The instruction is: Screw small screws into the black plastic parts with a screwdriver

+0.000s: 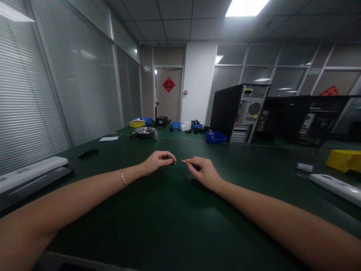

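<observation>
My left hand, with a bracelet at its wrist, is closed in a pinch on a small dark piece whose kind I cannot make out. Facing it across a short gap, my right hand grips a thin, pointed metal tool between thumb and fingers. The tool's tip points left toward the dark piece and looks apart from it. Most of the tool is hidden by my fingers. Both hands are just above the dark green tabletop.
Computer towers stand at the back right beside a blue bin. A metal bowl and a yellow tray sit at the back left. A white strip-shaped device lies left; a yellow bin is at right.
</observation>
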The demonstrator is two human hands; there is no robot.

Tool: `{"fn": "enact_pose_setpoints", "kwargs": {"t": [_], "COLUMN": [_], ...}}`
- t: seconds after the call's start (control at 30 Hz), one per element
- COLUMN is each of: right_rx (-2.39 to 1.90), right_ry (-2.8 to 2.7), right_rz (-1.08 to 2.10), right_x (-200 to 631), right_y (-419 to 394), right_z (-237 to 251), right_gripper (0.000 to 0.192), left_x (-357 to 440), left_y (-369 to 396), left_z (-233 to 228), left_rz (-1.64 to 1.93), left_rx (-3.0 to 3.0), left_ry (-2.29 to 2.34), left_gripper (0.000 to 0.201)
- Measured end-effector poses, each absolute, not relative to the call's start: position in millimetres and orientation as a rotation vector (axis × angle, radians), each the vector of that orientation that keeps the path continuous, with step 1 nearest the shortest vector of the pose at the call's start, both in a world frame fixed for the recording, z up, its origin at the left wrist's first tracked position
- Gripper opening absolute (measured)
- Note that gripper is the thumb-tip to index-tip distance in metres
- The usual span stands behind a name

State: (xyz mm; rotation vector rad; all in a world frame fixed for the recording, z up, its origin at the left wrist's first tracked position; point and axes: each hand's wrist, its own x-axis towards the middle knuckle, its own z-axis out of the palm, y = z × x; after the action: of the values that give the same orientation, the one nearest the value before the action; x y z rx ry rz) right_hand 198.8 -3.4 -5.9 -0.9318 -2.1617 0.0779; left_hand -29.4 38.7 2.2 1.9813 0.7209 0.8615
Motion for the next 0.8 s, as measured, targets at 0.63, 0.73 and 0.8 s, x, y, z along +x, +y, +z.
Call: {"fn": "enact_pose_setpoints", "kwargs": {"t": [0.63,0.73,0.8], "right_rx": [-0.904,-0.923,-0.938], "right_ry": [-2.167,-2.171,-2.18], "right_rz": [0.078,0.072,0.075], "right_x": [200,200,200], "right_y": [0,-1,-2], "right_z": [-9,-8,-7], "right_gripper": [0.021,0.022,0.022], "left_x": [-18,-17,-17], "left_y": [13,15,16], "left_z": [7,6,5], "left_rz": [0.475,0.472,0.459], "left_rx": [2.571,2.602,2.616], "left_ry": [0.626,0.618,0.61], "left_gripper": [0.027,0.031,0.034]}}
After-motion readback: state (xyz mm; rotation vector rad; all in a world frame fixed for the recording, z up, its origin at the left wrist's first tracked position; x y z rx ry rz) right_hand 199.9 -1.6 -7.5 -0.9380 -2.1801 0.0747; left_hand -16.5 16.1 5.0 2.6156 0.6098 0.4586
